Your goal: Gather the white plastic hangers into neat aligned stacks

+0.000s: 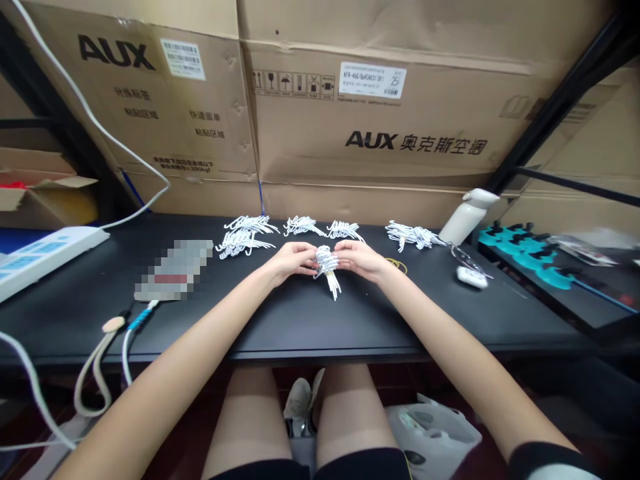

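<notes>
A bundle of thin white strands [327, 260], like short wires or cords, is between my two hands above the black tabletop [300, 327]. Its loose ends hang down toward me. My left hand [294, 260] grips the bundle from the left with its fingertips. From the right, my right hand [361, 259] pinches the same bundle between thumb and fingers. Similar white bundles lie beyond my hands: a pile [243, 241] at the left, two small ones [303, 225] near the middle, and another [413, 235] at the right. A yellow loop [399, 265] rests beside my right hand.
Large cardboard panels [300, 153] stand along the back edge. On the right are a white bottle [470, 215], a small white device [471, 277] and teal holders [530, 257]. A white power strip [55, 250] and a pixelated flat object [175, 267] with a cable lie left.
</notes>
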Tool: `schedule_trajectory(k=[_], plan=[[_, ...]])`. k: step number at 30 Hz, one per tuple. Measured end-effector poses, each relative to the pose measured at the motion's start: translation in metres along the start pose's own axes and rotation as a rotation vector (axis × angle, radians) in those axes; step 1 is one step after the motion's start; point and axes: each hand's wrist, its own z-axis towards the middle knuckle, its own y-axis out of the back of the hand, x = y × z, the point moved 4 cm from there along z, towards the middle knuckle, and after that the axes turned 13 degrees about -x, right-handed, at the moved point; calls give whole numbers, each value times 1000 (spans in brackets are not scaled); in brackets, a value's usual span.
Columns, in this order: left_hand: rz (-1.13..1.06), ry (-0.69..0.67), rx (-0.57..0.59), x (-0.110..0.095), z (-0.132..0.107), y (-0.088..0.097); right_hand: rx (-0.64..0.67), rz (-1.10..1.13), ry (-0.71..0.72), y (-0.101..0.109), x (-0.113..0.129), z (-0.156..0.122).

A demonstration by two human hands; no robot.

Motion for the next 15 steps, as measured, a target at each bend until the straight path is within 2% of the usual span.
schedule_trajectory(k=[6, 15], plan=[[-11, 7, -1, -1, 0, -1, -67, -81, 184, -1, 1, 1], [-48, 27, 11, 3, 3, -2, -134, -179, 309, -3, 2, 3]])
